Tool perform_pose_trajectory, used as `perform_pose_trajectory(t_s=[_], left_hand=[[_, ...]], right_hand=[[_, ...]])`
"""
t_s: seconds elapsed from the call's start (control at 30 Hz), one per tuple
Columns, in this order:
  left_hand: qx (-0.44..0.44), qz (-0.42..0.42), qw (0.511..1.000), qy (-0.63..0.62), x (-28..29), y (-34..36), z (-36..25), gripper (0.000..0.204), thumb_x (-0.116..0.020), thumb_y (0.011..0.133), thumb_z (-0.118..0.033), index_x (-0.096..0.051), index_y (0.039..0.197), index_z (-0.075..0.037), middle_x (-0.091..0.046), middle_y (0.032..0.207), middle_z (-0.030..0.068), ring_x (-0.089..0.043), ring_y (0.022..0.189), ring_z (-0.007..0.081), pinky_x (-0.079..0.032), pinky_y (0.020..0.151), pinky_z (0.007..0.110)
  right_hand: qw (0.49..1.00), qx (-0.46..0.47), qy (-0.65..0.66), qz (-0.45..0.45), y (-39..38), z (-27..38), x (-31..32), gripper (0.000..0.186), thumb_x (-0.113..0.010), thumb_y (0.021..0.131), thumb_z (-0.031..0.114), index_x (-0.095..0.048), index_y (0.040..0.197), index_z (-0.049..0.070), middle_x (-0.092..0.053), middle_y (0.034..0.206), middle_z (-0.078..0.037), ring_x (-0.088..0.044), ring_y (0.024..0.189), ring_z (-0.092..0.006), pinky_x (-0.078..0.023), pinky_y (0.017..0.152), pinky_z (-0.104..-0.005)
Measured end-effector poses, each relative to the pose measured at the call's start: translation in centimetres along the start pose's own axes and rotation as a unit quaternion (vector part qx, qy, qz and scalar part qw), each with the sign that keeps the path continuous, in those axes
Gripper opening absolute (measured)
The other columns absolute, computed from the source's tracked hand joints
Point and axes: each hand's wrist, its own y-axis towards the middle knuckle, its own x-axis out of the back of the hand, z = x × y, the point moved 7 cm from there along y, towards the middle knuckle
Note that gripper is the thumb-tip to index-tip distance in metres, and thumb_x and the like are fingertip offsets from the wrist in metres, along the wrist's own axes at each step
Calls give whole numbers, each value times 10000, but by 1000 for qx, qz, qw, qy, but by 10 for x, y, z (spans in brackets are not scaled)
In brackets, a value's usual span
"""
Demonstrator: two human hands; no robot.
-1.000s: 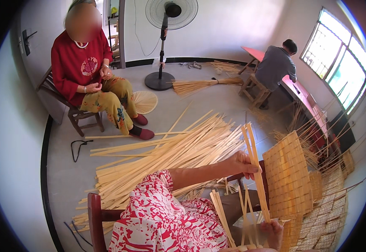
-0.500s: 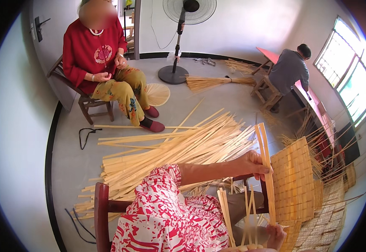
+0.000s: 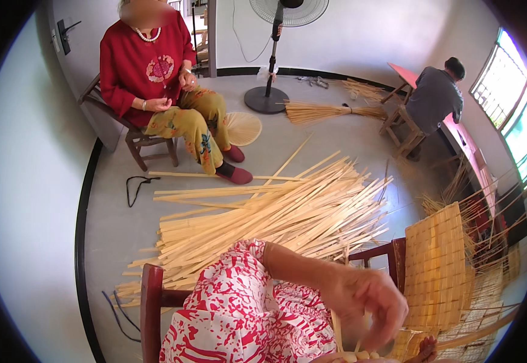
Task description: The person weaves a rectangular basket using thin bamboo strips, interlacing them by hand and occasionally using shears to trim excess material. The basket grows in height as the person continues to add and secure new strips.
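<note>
Long pale strip (image 3: pixel 480 336): I see it slanting up and rightward from the right fingers, its near end beside them.
Right hand (image 3: pixel 424 349): low in my view, mostly cut off by the edge; I cannot tell whether its fingers grip the strip.
Left hand (image 3: pixel 369 302): up and left of the right fingers, slightly blurred, its fingers bent downward; I cannot tell whether they pinch anything.
Short strip (image 3: pixel 336 330): pale and narrow, left of the left fingers, partly hidden by the hand.
Woven panel (image 3: pixel 436 260): a yellowish, checkered sheet, right of and above the left fingers, apart from them.
Patterned garment (image 3: pixel 233 314): red and white, left of the left fingers, its sleeve ending on that arm.
Strip pile (image 3: pixel 263 212): many long, flat, pale strips spread over the grey floor, beyond and left of the left fingers.
Seated person (image 3: pixel 154 78): wearing a red top, far beyond the left fingers and to the left, hands near the lap.
Standing fan (image 3: pixel 267 100): well beyond the left fingers, a tied bundle (image 3: pixel 330 112) just right of its base.
Second person (image 3: pixel 436 97): far off, right of the left fingers, back turned, on a wooden stool (image 3: pixel 402 130).
</note>
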Motion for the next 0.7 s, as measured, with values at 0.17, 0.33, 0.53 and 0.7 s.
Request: perform_pose_trajectory(t_s=[0.17,0.33,0.53,0.7], left_hand=[[-113,100,975,-165,-24,22,1,683,-856,758,-376,-549,1195,51,-495,1235,192,-502,1143,291,-414,987,429],[85,8,915,-394,-32,38,6,524,-894,731,-345,-631,984,31,-572,967,69,-571,913,162,-478,791,304],[51,30,920,-388,-27,13,35,430,-899,721,-282,-654,925,5,-627,926,121,-594,892,236,-460,803,368],[92,10,874,-477,-30,5,53,516,-912,698,-305,-643,1009,8,-606,1020,115,-576,954,212,-460,829,352]], right_hand=[[990,-26,98,-103,-6,23,11,197,-617,978,173,-627,1069,-1,-699,978,-103,-673,854,-158,-555,780,-294],[987,-72,118,-79,-14,16,40,220,-620,988,197,-624,1127,26,-679,1051,-93,-649,899,-152,-533,826,-290],[954,-128,248,-107,-37,-19,24,235,-568,1015,158,-586,1203,19,-670,1171,-138,-671,1042,-219,-570,882,-316],[930,-171,279,-168,-15,-19,38,235,-528,1027,139,-555,1218,5,-646,1225,-163,-647,1139,-273,-594,920,-351]])
